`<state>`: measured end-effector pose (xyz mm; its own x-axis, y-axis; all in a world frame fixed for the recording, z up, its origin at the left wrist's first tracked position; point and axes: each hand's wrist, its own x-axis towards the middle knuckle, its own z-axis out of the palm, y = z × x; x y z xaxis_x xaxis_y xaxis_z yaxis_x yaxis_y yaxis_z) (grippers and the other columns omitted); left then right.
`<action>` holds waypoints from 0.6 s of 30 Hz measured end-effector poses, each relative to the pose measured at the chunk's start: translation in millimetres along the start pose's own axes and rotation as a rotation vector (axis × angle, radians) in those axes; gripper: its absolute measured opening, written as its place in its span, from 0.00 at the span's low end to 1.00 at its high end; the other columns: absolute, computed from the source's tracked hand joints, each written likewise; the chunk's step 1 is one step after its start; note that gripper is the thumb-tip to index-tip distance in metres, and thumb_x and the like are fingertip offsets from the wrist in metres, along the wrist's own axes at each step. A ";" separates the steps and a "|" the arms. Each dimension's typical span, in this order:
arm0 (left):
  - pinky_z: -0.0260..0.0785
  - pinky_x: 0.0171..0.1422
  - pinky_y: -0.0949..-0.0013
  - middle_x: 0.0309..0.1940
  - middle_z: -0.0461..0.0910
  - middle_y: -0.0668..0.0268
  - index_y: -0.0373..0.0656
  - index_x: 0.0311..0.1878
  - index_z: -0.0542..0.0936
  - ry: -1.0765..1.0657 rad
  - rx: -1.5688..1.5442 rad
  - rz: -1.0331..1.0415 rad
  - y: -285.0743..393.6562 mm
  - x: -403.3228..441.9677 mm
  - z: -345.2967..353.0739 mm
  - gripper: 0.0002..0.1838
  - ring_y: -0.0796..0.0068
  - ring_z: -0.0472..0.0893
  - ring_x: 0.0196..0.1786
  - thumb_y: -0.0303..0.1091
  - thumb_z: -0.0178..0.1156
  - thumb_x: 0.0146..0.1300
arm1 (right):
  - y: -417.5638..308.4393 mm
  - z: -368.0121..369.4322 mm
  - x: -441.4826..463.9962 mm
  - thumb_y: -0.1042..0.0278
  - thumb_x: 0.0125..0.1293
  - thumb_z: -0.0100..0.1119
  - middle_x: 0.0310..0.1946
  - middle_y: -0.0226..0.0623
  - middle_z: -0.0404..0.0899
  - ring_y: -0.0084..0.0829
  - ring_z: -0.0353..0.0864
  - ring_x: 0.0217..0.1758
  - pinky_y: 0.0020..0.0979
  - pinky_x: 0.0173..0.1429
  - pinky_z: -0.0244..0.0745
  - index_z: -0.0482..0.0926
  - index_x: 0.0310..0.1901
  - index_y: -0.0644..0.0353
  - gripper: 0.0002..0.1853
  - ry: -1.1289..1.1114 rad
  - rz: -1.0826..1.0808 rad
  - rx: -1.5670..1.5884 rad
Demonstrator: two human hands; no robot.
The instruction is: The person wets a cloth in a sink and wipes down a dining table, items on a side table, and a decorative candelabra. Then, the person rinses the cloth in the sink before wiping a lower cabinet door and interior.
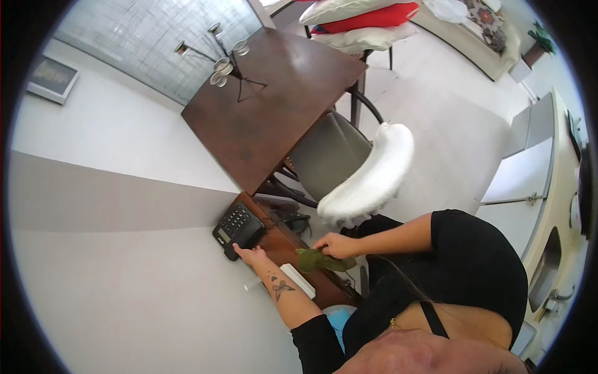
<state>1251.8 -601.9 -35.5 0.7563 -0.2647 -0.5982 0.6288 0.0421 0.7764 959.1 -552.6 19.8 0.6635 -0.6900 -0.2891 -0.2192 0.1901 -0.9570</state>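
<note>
My left hand [250,255], on the tattooed arm, is at the near end of a black desk telephone [240,227] with a keypad and small display. Its thumb lies against the phone's edge and the fingers curl at its side; part of the grip is hidden. The phone is over the end of a narrow brown wooden cabinet [280,246], close to the wall. In my right hand [336,245] is a bunched dark green cloth [327,260], pinched at its upper part and hanging over the cabinet top.
A white box-like device [298,280] sits by my left forearm. Dark cables [293,219] lie behind the cabinet. Beyond are a brown table [274,81] with a metal candle holder [227,65], a chair [333,156] with a fluffy white cover [374,174], and stacked cushions [367,22].
</note>
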 end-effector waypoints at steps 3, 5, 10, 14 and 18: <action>0.50 0.68 0.55 0.67 0.53 0.53 0.41 0.67 0.57 0.006 0.061 0.045 6.7 -63.5 -5.4 0.38 0.60 0.58 0.67 0.51 0.56 0.59 | -19.5 -25.2 -47.2 0.79 0.54 0.47 0.34 0.34 0.79 0.21 0.73 0.36 0.25 0.43 0.70 0.77 0.48 0.66 0.18 0.048 0.109 0.331; 0.48 0.70 0.56 0.69 0.50 0.53 0.41 0.68 0.54 -0.091 0.059 0.113 5.3 -104.1 -6.7 0.39 0.59 0.55 0.69 0.51 0.54 0.60 | -24.6 -46.1 -80.5 0.76 0.54 0.48 0.33 0.30 0.79 0.23 0.74 0.35 0.26 0.43 0.70 0.79 0.45 0.61 0.17 0.281 0.153 0.496; 0.52 0.68 0.55 0.66 0.58 0.59 0.46 0.67 0.58 -0.672 0.024 0.114 -37.0 -203.0 -10.7 0.32 0.61 0.63 0.65 0.47 0.52 0.63 | -18.1 -123.1 -166.6 0.75 0.55 0.46 0.35 0.33 0.78 0.23 0.75 0.36 0.25 0.40 0.70 0.78 0.45 0.65 0.17 0.496 0.082 0.484; 0.59 0.63 0.59 0.62 0.65 0.61 0.44 0.65 0.60 -1.108 0.314 -0.052 -84.7 -301.1 -10.5 0.29 0.64 0.67 0.61 0.44 0.53 0.63 | 6.5 -172.0 -219.0 0.75 0.54 0.45 0.28 0.31 0.77 0.23 0.75 0.30 0.26 0.36 0.70 0.79 0.37 0.64 0.13 0.590 0.004 0.573; 0.61 0.62 0.63 0.63 0.61 0.62 0.45 0.66 0.61 -1.402 0.643 -0.049 -146.0 -373.5 1.4 0.27 0.66 0.66 0.62 0.37 0.54 0.64 | 22.4 -216.3 -254.7 0.73 0.52 0.46 0.23 0.33 0.77 0.24 0.74 0.27 0.28 0.33 0.69 0.78 0.33 0.65 0.11 0.664 -0.048 -0.002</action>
<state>877.2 -510.5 74.8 -0.2641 -0.9314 -0.2505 0.1878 -0.3044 0.9338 630.5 -523.7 77.4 0.0911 -0.9814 -0.1689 -0.2025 0.1478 -0.9681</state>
